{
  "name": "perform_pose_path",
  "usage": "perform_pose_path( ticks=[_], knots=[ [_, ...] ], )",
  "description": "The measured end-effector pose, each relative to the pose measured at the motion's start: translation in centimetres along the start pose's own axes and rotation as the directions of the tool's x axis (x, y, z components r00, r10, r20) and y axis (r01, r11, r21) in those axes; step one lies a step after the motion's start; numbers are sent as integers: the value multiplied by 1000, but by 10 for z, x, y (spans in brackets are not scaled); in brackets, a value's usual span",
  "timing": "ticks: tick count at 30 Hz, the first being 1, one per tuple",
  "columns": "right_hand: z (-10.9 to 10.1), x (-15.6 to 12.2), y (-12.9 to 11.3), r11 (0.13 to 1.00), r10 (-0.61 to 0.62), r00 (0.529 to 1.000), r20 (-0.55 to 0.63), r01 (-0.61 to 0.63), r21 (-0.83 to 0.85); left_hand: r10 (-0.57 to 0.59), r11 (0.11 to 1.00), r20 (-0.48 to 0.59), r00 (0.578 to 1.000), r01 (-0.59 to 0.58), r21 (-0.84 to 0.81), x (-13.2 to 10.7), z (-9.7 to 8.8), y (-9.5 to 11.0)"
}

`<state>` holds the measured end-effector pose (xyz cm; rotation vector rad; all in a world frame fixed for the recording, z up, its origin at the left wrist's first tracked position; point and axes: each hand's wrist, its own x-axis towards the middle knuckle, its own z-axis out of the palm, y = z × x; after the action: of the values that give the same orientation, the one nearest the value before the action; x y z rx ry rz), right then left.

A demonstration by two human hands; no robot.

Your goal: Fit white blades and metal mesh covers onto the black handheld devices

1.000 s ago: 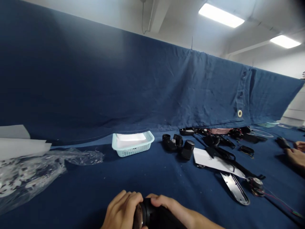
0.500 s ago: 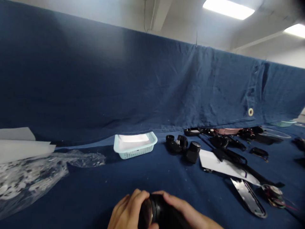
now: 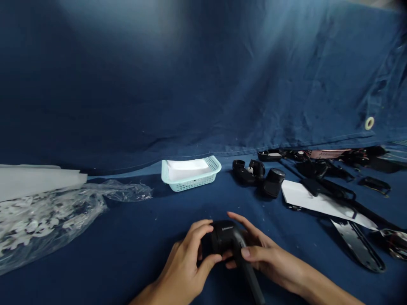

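- Nearer to the person than the basket (image 3: 194,184), and a little to its right, a black device (image 3: 234,237) is held; resting on the worktop (image 3: 127,250) or lifted clear, I can't tell.
- About its round head (image 3: 220,239), the end pointing leftward, the left hand (image 3: 187,262) is curled narrow, fingertips above and thumb below.
- At the neck, the right hand (image 3: 270,256) holds lightly, thumb on top; it's the closer one to the handle (image 3: 252,279), whose long axis slants away from the basket, toward the person and rightward.
- Right of the basket, a black cylinder (image 3: 272,185) sits beside curved dark parts (image 3: 244,174).
- Farther right, black pieces (image 3: 324,189) lie across a white sheet (image 3: 297,197).
- Left of the basket, a clear bag (image 3: 47,220) holds white bits.
- Behind it hangs a blue curtain (image 3: 159,93).
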<state>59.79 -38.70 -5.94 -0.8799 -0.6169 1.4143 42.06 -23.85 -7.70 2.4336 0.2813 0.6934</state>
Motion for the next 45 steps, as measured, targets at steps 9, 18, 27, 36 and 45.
perform_pose_path(
  ticks=[9, 18, 27, 36, 45],
  knots=[
    [-10, 2, 0, 966, -83, 996, -31, 73, -248, -62, 997, -16, 998, 61, -40, 6, -2, -2],
    [-7, -1, -4, 952, -80, 997, -3, 76, -295, 62, 998, -73, 995, -60, 21, -1, 1, -9],
    [-6, 0, 8, 969, -144, 983, -116, 117, -216, 215, 954, -123, 969, -181, 240, 0, 2, -11],
    [-6, -4, 15, 926, -227, 950, -213, 143, -349, 286, 918, -129, 950, -233, 320, 0, 4, -11],
    [-1, -7, 14, 874, -299, 934, -197, 186, -448, 337, 896, -169, 926, -260, 358, -1, 2, 1]
  ],
)
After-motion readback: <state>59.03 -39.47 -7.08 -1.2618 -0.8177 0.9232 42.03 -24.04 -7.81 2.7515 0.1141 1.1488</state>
